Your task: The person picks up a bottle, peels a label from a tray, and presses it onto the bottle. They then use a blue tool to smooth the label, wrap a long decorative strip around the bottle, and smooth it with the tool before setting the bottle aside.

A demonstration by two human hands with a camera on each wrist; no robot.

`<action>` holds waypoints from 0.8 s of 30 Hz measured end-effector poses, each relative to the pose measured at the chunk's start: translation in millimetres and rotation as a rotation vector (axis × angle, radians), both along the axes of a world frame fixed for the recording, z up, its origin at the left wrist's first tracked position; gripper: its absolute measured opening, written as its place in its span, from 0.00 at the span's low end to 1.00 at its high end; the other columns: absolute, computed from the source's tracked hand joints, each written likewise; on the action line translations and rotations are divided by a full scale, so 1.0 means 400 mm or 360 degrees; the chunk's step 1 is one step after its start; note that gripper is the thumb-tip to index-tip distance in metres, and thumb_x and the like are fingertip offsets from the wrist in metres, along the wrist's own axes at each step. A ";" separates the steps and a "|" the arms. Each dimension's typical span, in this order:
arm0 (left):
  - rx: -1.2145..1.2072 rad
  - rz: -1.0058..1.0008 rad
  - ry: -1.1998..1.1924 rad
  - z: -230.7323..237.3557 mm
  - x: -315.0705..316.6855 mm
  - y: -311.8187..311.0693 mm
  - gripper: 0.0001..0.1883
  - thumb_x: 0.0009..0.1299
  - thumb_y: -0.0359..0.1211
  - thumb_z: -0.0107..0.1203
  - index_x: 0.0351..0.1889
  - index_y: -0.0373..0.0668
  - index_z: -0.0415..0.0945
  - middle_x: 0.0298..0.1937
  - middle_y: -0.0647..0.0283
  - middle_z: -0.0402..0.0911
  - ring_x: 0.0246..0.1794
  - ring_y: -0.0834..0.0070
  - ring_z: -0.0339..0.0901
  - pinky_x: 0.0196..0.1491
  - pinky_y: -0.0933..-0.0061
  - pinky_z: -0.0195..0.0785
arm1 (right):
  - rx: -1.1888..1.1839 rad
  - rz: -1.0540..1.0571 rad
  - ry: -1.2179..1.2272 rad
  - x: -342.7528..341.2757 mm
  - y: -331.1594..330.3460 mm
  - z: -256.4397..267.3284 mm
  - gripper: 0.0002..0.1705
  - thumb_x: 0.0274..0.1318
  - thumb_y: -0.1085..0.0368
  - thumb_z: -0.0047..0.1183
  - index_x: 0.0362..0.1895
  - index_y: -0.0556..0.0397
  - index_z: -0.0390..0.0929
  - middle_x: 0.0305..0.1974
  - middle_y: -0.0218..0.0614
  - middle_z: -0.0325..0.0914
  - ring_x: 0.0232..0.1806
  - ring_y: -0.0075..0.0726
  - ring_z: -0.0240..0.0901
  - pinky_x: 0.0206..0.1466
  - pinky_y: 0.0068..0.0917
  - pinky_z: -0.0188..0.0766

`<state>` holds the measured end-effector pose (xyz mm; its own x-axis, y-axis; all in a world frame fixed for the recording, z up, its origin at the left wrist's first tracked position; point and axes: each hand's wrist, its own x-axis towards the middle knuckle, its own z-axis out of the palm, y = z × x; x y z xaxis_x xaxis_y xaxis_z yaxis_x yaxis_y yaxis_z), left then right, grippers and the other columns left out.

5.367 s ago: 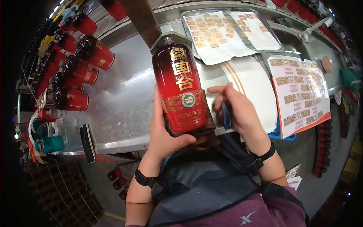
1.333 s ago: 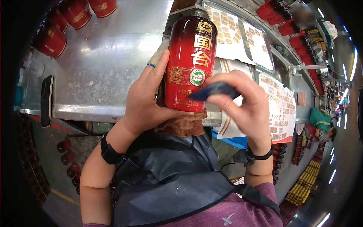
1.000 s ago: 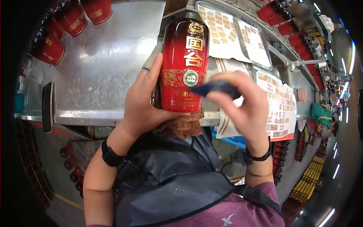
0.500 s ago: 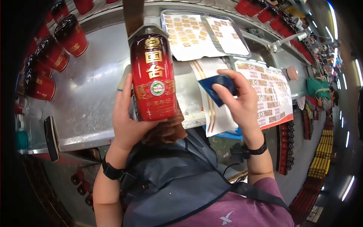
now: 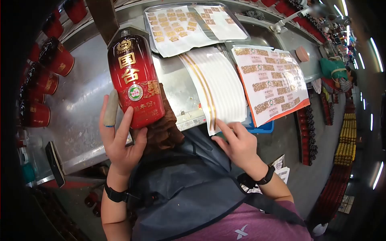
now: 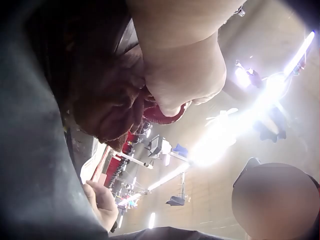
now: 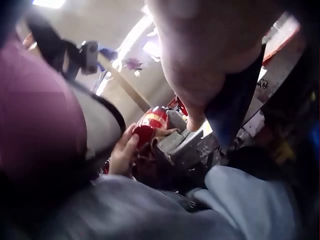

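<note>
A red-and-black liquor bottle (image 5: 136, 80) with gold characters leans on a brown cloth (image 5: 167, 128), label side up. My left hand (image 5: 120, 148) is at its lower left, fingers spread. One fingertip rests on the front of the glass, and a cloth-covered finger runs along the side. The thumb lies by the base. My right hand (image 5: 239, 146) is at the near end of a white sheet with gold strips (image 5: 207, 86), index finger and thumb at the strip ends. In the right wrist view a dark blue scraper (image 7: 230, 107) is in the right hand; the head view hides it.
A metal tray (image 5: 241, 38) with gold sticker sheets stands at the back. On the right lies a sheet of ornate labels (image 5: 271, 82) over a blue bin (image 5: 263, 127). More bottles (image 5: 56, 56) line the left side, with a phone (image 5: 55, 164) at the bench edge.
My right hand has left the bottle, where it pressed the blue scraper, and moved to the gold strips. The left hand has loosened its grip, and the bottle's label has turned slightly.
</note>
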<state>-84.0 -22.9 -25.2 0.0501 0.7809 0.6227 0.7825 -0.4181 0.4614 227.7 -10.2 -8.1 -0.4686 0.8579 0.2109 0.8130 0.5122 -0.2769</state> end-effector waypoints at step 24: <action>-0.0012 0.0065 0.0008 0.063 -0.048 -0.056 0.16 0.62 0.27 0.60 0.49 0.37 0.82 0.56 0.46 0.79 0.59 0.48 0.75 0.61 0.54 0.67 | -0.0611 -0.0472 0.0985 0.084 0.146 0.114 0.07 0.45 0.69 0.69 0.28 0.54 0.83 0.24 0.29 0.75 0.25 0.25 0.67 0.30 0.23 0.61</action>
